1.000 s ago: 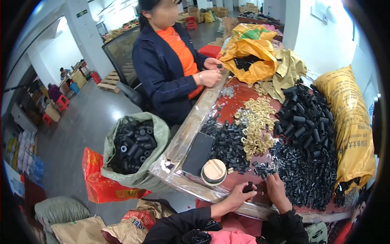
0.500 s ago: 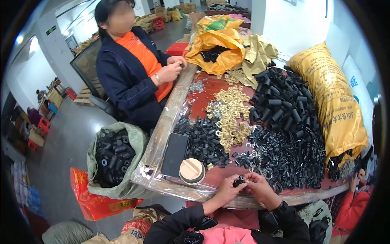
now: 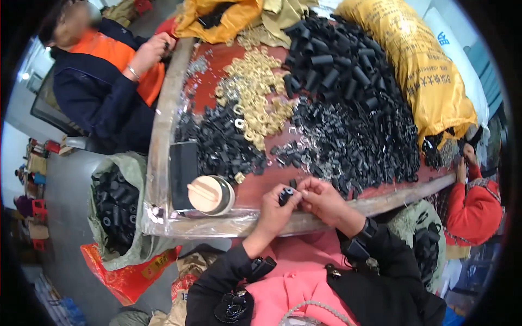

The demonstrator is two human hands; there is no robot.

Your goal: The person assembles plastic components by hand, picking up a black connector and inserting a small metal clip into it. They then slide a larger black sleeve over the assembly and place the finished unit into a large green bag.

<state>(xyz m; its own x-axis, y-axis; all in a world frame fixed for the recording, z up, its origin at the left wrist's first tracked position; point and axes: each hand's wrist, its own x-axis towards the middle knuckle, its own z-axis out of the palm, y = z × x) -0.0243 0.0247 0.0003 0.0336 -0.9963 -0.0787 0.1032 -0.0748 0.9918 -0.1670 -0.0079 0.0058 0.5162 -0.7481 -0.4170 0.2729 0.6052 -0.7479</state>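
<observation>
My left hand (image 3: 272, 211) is closed around a short black plastic tube (image 3: 285, 195), its pale-ringed end facing up. Just to its right, my right hand (image 3: 326, 201) is pinched, thumb against forefinger; whatever it holds is too small to make out. Both hands are over the table's near edge. Beyond them lies a wide heap of small black plastic pieces (image 3: 353, 144). Gold-coloured hooked rings (image 3: 258, 92) form a pile farther left, and larger black tubes (image 3: 348, 68) are heaped at the back.
Left of my hands stands a round container with a pale lid (image 3: 203, 193), beside a flat dark slab (image 3: 185, 160). A co-worker (image 3: 106, 81) handles something small across the left edge. A sack of black parts (image 3: 144, 195) stands on the floor; a full yellow sack (image 3: 413, 60) lies at right.
My view has shifted, so the table sits higher and more to the left. My right fingers have drawn slightly away from the black tube, which stays in my left hand.
</observation>
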